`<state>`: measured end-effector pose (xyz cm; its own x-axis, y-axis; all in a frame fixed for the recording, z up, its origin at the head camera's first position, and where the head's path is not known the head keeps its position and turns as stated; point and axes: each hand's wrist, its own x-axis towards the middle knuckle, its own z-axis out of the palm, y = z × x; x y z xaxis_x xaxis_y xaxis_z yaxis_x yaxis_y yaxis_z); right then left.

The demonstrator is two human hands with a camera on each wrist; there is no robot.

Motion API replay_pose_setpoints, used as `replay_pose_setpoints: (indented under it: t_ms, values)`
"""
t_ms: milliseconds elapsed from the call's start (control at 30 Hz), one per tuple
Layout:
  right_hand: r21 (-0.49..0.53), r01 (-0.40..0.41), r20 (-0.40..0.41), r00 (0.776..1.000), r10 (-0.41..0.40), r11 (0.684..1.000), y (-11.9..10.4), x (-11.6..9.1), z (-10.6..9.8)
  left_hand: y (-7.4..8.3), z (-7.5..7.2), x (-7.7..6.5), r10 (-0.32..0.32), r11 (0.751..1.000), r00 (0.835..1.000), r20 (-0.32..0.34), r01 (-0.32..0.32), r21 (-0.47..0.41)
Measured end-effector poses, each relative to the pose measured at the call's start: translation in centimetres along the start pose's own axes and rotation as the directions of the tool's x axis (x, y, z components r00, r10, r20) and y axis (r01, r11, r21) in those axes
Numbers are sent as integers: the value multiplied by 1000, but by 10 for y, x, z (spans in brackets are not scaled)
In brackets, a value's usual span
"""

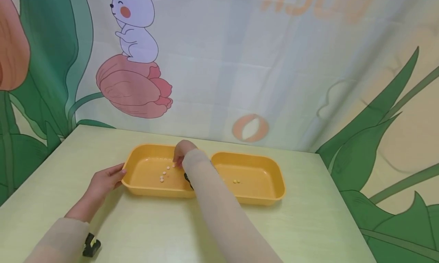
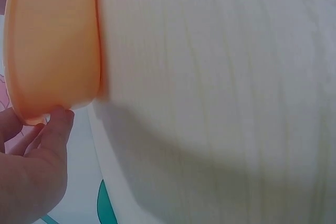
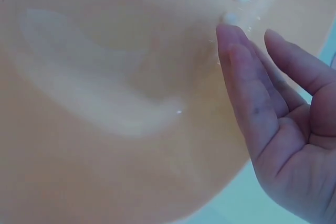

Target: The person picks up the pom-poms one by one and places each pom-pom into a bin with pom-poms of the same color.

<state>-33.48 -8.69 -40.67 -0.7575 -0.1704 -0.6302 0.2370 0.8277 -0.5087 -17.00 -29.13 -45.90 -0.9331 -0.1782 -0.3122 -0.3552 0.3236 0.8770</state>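
Two yellow trays stand side by side on the table. My left hand (image 1: 104, 181) holds the left end of the left tray (image 1: 154, 192); in the left wrist view its fingers (image 2: 56, 129) and thumb pinch the rim. Several small white balls (image 1: 164, 173) lie in a loose line in that tray. My right hand (image 1: 183, 150) reaches into the same tray beside the farthest ball. In the right wrist view its fingers (image 3: 252, 103) are nearly straight, thumb apart, with a white ball (image 3: 228, 18) at the fingertips. I see nothing held there.
The right tray (image 1: 260, 201) holds a few tiny yellowish balls (image 1: 234, 181); my right forearm crosses in front of its left end. A printed curtain (image 1: 212, 64) hangs behind the pale table (image 1: 137, 232). A black device (image 1: 91, 246) sits at my left wrist.
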Motion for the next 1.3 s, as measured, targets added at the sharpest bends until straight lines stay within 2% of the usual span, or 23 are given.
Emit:
replay_pose_setpoints:
  t_ms: [100, 233, 333, 400, 500, 600, 700, 900, 967, 1033, 1300]
  values:
    - [11, 25, 43, 999, -25, 1000, -1, -15, -10, 1, 0, -1, 14, 1000, 1000, 5, -14, 6]
    - [-40, 141, 80, 987, -137, 989, -2, -31, -26, 1, 0, 0, 27, 999, 1000, 11, -27, 19]
    - [-99, 269, 92, 961, -260, 958, 1, -43, -38, 0, -1, 2, 30, 999, 1000, 9, -30, 25]
    - [-92, 336, 96, 940, -327, 937, 4, -51, -46, -1, -1, 4, 33, 999, 999, 5, -33, 31]
    - [-17, 429, 80, 901, -426, 903, 16, -65, -56, -1, -2, 5, 39, 999, 999, 11, -40, 32]
    - [105, 484, 59, 869, -491, 869, 34, -81, -62, -2, -5, 5, 47, 998, 999, 19, -48, 44]
    - [200, 517, 23, 847, -532, 832, 55, -100, -64, -4, -10, 5, 51, 997, 998, 19, -52, 56]
    - [306, 585, -91, 803, -589, 751, 106, -129, -64, -6, -14, 6, 45, 998, 999, 18, -46, 50]
    - [328, 590, -122, 801, -586, 738, 125, -136, -65, -6, -14, 7, 40, 998, 999, 18, -40, 51]
    - [335, 584, -138, 806, -575, 739, 143, -142, -66, -6, -14, 6, 42, 998, 999, 20, -43, 54]
    - [321, 547, -168, 836, -522, 773, 202, -151, -74, -5, -13, 3, 36, 997, 999, 16, -37, 66]
